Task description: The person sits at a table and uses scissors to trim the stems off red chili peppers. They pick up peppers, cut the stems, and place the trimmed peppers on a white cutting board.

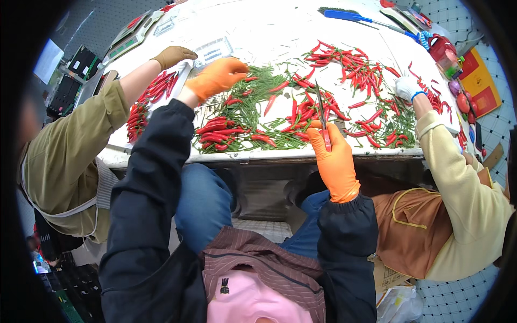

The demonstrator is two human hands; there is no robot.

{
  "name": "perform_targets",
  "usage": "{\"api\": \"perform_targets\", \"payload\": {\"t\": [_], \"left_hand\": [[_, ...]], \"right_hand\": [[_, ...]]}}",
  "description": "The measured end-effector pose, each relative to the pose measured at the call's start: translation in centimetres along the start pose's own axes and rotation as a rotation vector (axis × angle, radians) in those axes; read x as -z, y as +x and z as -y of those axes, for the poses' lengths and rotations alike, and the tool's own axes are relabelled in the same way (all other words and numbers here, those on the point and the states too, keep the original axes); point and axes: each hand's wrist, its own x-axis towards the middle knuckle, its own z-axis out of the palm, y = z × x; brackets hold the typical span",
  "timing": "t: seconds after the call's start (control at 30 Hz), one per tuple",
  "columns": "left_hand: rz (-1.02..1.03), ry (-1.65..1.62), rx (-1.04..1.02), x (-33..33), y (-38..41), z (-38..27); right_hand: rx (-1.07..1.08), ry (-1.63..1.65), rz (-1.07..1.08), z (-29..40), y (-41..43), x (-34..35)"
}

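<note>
My left hand (pixel 218 77), in an orange glove, is raised over the left part of the white table, its fingers curled and blurred; whether it holds anything is unclear. Below it lie green chili stems (pixel 258 91) and a pile of red chilies (pixel 218 133). My right hand (pixel 334 161), also gloved in orange, is closed around the red handle of a pointed metal cutting tool (pixel 322 113), probably scissors, its tip towards the table's far side. Around the blade are loose red chilies (pixel 309 111) mixed with stems. A larger heap of red chilies (pixel 359 66) lies beyond.
Co-workers sit close on both sides; a brown-gloved hand (pixel 173 57) touches a clear plastic box (pixel 213 50) at left, and a white-gloved hand (pixel 408 87) is at right. A blue-handled brush (pixel 347 16) lies at the back. Digital scales (pixel 129 40) stand at far left.
</note>
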Motion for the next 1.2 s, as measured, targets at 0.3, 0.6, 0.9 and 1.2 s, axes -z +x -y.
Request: {"api": "perform_targets", "payload": {"t": [0.3, 0.6, 0.9, 1.2], "left_hand": [[0.105, 0.257, 0.137, -9.8, 8.2, -3.7], [0.121, -0.898, 0.277, -3.4, 1.7, -7.2], [0.257, -1.309, 0.298, -3.2, -2.9, -10.1], [0.283, -1.271, 0.304, -3.3, -3.5, -10.6]], "right_hand": [[0.049, -0.002, -0.019, -0.7, -0.2, 0.1], [-0.002, -0.198, -0.004, -0.9, -0.3, 0.2], [-0.018, -0.109, 0.088, -1.4, -0.2, -0.7], [-0.034, -0.217, 0.079, -0.9, -0.4, -0.7]]}}
